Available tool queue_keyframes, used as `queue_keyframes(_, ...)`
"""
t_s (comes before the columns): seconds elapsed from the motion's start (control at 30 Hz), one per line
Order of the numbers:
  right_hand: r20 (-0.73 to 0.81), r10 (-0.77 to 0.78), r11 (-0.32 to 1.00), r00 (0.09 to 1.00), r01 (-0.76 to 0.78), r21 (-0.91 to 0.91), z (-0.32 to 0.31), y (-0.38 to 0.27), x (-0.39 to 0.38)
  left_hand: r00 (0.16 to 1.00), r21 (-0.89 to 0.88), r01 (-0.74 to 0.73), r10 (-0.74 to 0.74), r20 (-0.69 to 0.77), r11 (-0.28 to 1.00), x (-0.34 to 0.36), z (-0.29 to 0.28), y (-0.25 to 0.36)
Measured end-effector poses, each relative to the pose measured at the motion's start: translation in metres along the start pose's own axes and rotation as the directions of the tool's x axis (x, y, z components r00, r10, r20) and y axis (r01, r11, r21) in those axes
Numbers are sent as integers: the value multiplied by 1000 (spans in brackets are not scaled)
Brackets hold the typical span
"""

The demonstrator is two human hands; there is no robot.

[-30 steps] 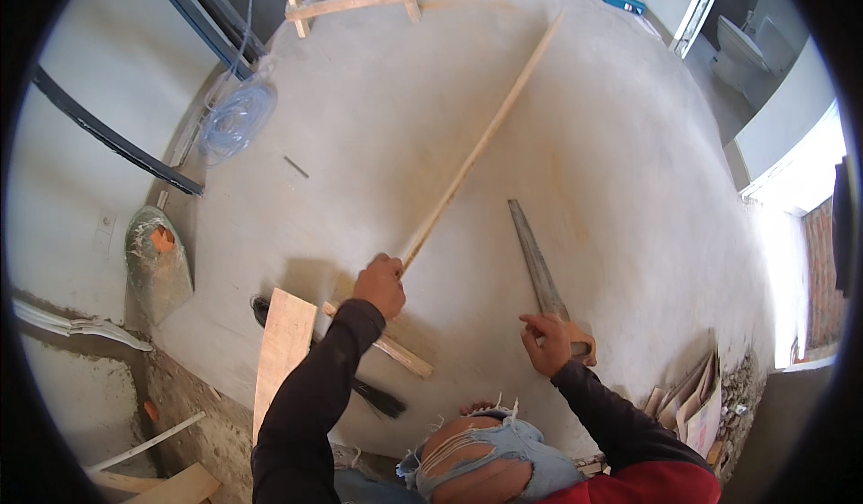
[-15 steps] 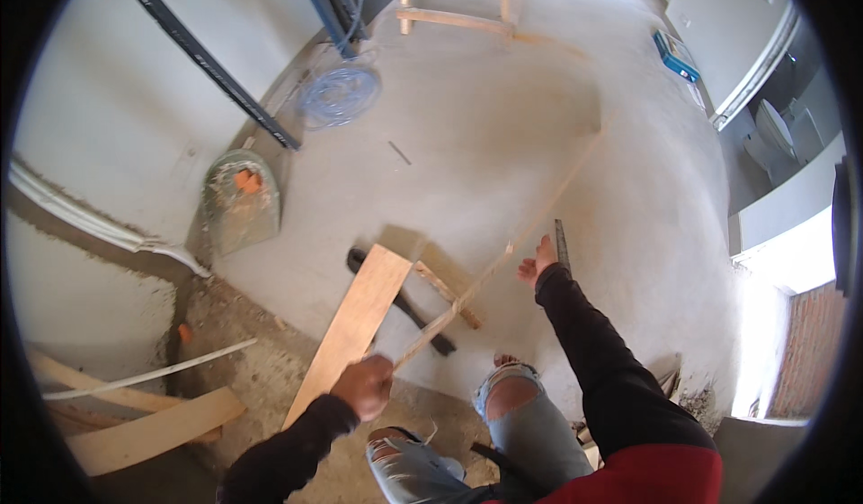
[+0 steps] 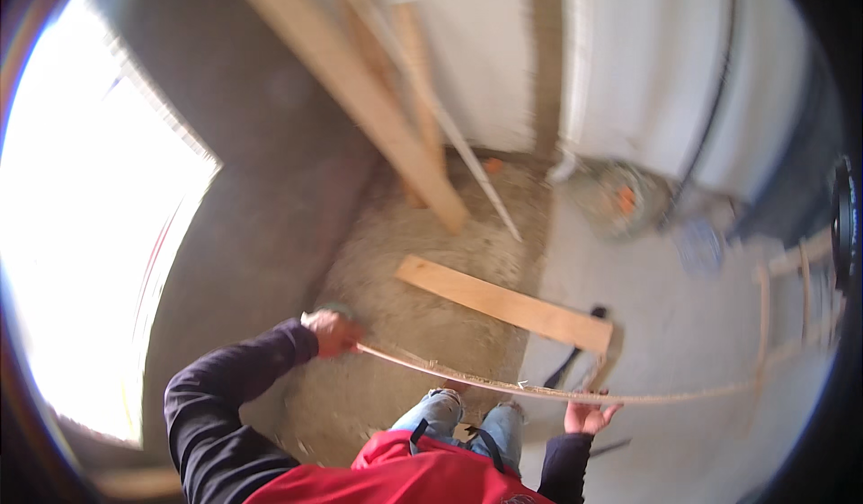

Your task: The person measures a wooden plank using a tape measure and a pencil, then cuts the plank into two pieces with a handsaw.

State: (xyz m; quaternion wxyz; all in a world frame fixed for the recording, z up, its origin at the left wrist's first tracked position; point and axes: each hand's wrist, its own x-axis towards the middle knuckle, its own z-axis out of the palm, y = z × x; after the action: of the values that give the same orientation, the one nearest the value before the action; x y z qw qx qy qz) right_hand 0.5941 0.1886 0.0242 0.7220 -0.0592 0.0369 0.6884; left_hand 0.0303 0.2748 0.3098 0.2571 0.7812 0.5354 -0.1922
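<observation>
A long, thin wooden strip (image 3: 485,382) runs across in front of me, bowed slightly and reaching far to the right. My left hand (image 3: 333,331) is closed around its left end. Farther along, my right hand (image 3: 589,414) grips the strip from below, fingers at its edge and thumb sticking out. Beside the right wrist shows a narrow dark piece (image 3: 610,448); whether the hand holds it I cannot tell. Beyond the strip a flat wooden board (image 3: 508,303) lies near my feet, over a black long-handled tool (image 3: 562,369) partly hidden beneath it.
Several boards (image 3: 360,81) and a white strip (image 3: 467,158) lean against the far wall. A greenish scoop-like container (image 3: 616,207) with orange pieces stands right of them, near a bluish coil (image 3: 699,246). At far right is a wooden frame (image 3: 803,302); a bright opening (image 3: 90,234) lies left.
My view has swung left towards the leaning boards and the bright opening. The strip now lies crosswise, and my right hand, before apart from it, has come onto it.
</observation>
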Motion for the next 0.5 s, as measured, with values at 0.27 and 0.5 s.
queue_keyframes(0.27,-148,211,957,966,-235,-169,210,140,48,410,-137,390,-305,-860,910,-176,-2,69)
queue_keyframes(0.5,5,526,764,850,-470,-442,279,326,65,605,-307,421,-516,-607,854,-162,30,92)
